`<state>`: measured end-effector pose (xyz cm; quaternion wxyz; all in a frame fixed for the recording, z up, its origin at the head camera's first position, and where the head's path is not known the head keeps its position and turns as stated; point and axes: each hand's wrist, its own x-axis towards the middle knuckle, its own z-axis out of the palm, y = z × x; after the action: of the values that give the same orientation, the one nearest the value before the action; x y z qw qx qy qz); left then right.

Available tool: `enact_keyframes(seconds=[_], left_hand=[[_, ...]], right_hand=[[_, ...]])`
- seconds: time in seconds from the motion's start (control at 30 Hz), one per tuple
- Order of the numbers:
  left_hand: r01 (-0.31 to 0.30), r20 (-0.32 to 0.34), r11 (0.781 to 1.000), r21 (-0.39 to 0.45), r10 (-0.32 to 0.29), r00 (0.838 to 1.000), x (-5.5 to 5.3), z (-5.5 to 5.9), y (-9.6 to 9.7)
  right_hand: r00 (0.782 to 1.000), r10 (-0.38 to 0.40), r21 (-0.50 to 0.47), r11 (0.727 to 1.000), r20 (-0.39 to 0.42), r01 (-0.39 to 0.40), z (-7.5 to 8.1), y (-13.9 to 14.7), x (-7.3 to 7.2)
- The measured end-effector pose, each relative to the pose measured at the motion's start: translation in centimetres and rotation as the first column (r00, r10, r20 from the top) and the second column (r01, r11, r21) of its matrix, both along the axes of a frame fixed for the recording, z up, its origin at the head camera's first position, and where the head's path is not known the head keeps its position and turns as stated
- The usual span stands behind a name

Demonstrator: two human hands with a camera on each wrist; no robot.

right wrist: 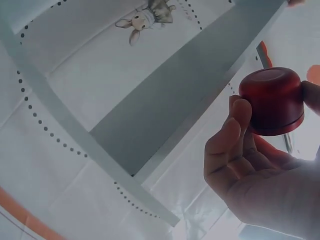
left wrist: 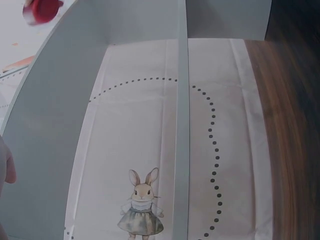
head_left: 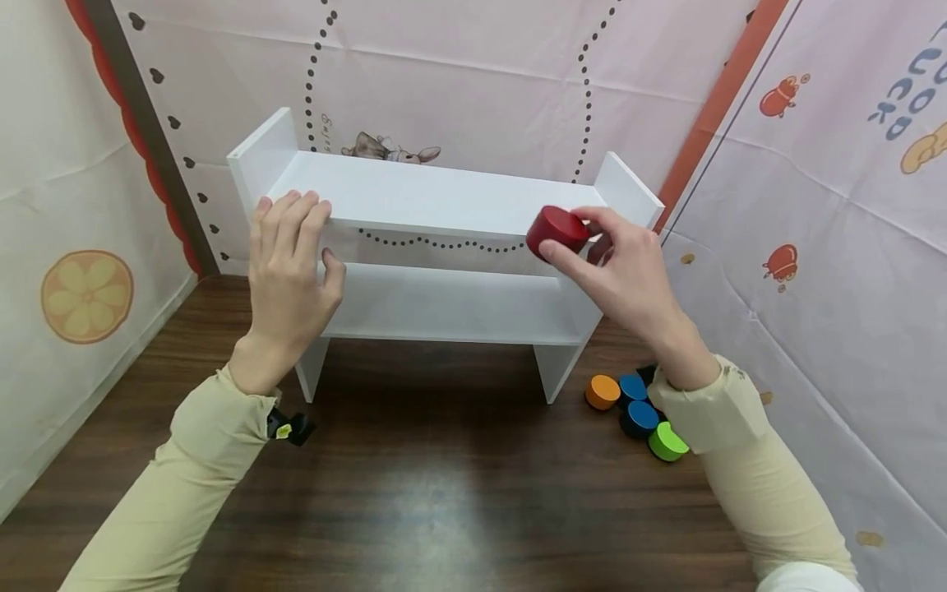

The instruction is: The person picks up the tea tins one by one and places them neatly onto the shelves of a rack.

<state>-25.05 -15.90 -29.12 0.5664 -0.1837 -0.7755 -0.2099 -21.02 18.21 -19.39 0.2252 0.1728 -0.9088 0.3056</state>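
Note:
My right hand pinches a short red metallic-looking cylinder between thumb and fingers. It holds the cylinder in front of the right part of the upper board of a white two-tier shelf. In the right wrist view the red cylinder shows a rounded rim and a groove near its lower end. My left hand rests at the left end of the upper board, fingers extended over its front edge and thumb apart from them. Only a bit of that hand appears in the left wrist view, beside the board's underside.
An orange cylinder, two blue cylinders and a green one stand on the dark wooden floor right of the shelf. Side panels rise above the upper board. Printed cloth hangs behind and at both sides.

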Motion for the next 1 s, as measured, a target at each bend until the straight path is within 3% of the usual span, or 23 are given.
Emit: enact_keyframes(seconds=[0.17, 0.43, 0.77, 1.0], left_hand=[[0.003, -0.005, 1.0, 0.0, -0.003, 1.0, -0.1, 0.0, 0.0], [-0.002, -0.014, 1.0, 0.009, 0.002, 1.0, 0.0, 0.1, 0.1], [0.003, -0.014, 1.0, 0.008, -0.003, 1.0, 0.0, 0.1, 0.3], [0.001, -0.009, 1.0, 0.015, -0.001, 1.0, 0.0, 0.2, 0.1]], right_hand=[[1.0, 0.021, -0.028, 0.999, -0.001, -0.021, 1.2, -1.1, -2.0], [0.998, 0.062, -0.017, 0.998, -0.018, -0.062, 1.5, -3.3, -4.6], [0.997, 0.076, 0.009, 0.997, 0.017, -0.076, 1.5, -5.1, -5.7], [0.998, 0.061, 0.09, 0.994, 0.012, -0.061, 1.2, -6.0, -6.1]])
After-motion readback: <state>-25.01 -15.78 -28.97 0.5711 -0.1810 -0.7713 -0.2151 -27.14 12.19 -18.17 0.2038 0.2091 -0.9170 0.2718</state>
